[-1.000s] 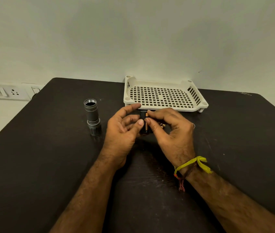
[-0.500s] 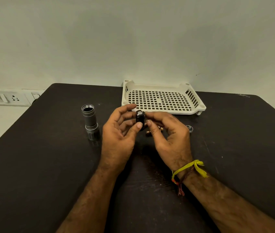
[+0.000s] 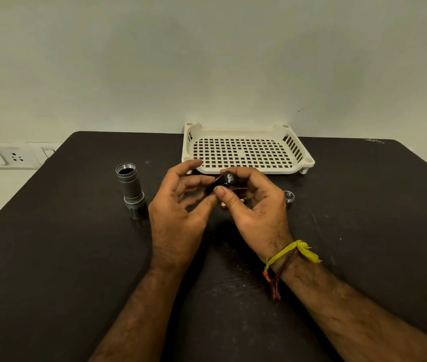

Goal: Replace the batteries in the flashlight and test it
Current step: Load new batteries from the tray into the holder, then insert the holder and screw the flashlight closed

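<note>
The grey flashlight body (image 3: pixel 130 189) stands upright on its head at the left of the dark table (image 3: pixel 50 257), its threaded end open at the top. Between my two hands a small black battery holder (image 3: pixel 223 180) is held above the table. My left hand (image 3: pixel 181 215) pinches its near side with thumb and fingers. My right hand (image 3: pixel 256 205) grips its far end from the right. Loose batteries with gold tips (image 3: pixel 224 204) lie on the table under my hands, mostly hidden. The flashlight's tail cap (image 3: pixel 289 196) with a spring lies to the right of my right hand.
A cream perforated plastic tray (image 3: pixel 246 152) sits at the back of the table against the wall, just beyond my hands. A white socket strip (image 3: pixel 1 155) is on the wall at the far left. My right wrist carries a yellow thread band.
Both hands lifted the black holder off the table and tilted it, which uncovered the tail cap on the right and the batteries beneath. The flashlight body has not moved.
</note>
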